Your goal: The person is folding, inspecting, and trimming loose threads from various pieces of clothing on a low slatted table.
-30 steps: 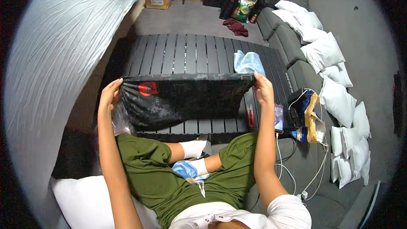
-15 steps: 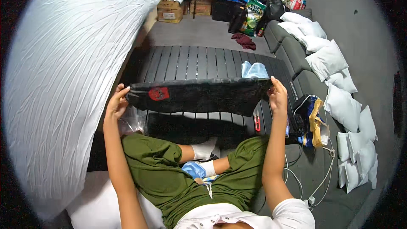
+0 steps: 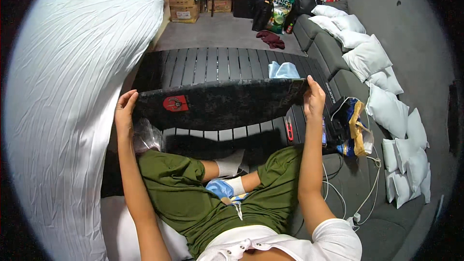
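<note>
A wide piece of dark, faintly patterned cloth (image 3: 227, 106) with a red patch near its left end hangs stretched between my hands, over the near part of a black slatted table (image 3: 212, 65). My left hand (image 3: 125, 108) pinches its upper left corner, and my right hand (image 3: 314, 97) pinches the upper right one. The cloth's lower edge sags in a curve. Red-handled thread snips (image 3: 289, 129) lie on the slats below my right hand. Just beyond the cloth's top edge sits a folded light blue cloth (image 3: 284, 70). Clear plastic (image 3: 147, 136) lies beneath my left hand.
A large white sheet (image 3: 82, 92) hangs along the left. At right, several white pillows (image 3: 386, 108) line a grey sofa (image 3: 333, 53). Cables (image 3: 374, 183) and a blue-and-yellow bag (image 3: 356, 133) lie beside my right arm. Cardboard boxes (image 3: 184, 10) and a green bag (image 3: 280, 12) stand at the back.
The cloth has been pulled wider and turned, so its face shows more fully. My left hand has moved left, and my right hand has risen slightly. The view has shifted a little.
</note>
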`<state>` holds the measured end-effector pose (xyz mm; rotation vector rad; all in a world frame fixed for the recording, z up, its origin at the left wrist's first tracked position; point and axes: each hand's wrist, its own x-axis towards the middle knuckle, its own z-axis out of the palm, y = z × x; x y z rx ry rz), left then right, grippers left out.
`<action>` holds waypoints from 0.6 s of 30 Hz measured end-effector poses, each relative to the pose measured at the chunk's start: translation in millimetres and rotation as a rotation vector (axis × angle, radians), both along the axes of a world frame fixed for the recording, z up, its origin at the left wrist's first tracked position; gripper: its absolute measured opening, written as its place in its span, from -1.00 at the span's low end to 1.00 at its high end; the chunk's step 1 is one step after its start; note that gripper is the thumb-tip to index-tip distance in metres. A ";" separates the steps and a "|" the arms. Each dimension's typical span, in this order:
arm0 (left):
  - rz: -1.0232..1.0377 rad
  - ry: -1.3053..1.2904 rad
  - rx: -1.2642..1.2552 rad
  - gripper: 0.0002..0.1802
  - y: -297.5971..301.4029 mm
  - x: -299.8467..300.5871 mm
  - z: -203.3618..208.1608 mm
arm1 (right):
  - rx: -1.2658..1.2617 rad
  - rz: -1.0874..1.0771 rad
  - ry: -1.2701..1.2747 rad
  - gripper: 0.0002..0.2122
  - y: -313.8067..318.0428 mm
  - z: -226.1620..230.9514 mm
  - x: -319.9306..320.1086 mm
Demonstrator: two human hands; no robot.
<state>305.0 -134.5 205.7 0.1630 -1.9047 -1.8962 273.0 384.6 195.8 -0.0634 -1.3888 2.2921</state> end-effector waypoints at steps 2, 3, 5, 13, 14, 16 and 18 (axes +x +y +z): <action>0.028 -0.047 -0.070 -0.74 0.3 2.9 2.4 | -0.002 -0.076 0.015 -0.90 -8.3 5.4 3.7; 0.046 -0.059 -0.049 -0.75 4.8 4.9 4.6 | 0.000 -0.077 0.012 -0.90 -5.9 3.9 3.6; 0.138 -0.032 0.061 -0.79 12.3 -4.2 0.7 | 0.044 -0.135 0.014 -0.91 -0.1 1.0 1.8; -0.180 -0.043 0.427 -0.64 1.6 -2.2 0.3 | 0.006 -0.025 -0.102 -0.92 3.9 -0.5 9.1; -0.177 -0.044 0.431 -0.64 2.6 -1.5 -0.7 | -0.028 0.027 -0.134 -0.91 4.8 -0.2 10.6; -0.120 -0.073 0.350 -0.64 11.2 1.6 2.1 | -0.021 0.024 -0.188 -0.90 8.2 -1.4 13.3; -0.104 -0.109 0.322 -0.63 8.2 -3.6 -3.0 | -0.001 0.036 -0.178 -0.88 13.6 -9.6 10.9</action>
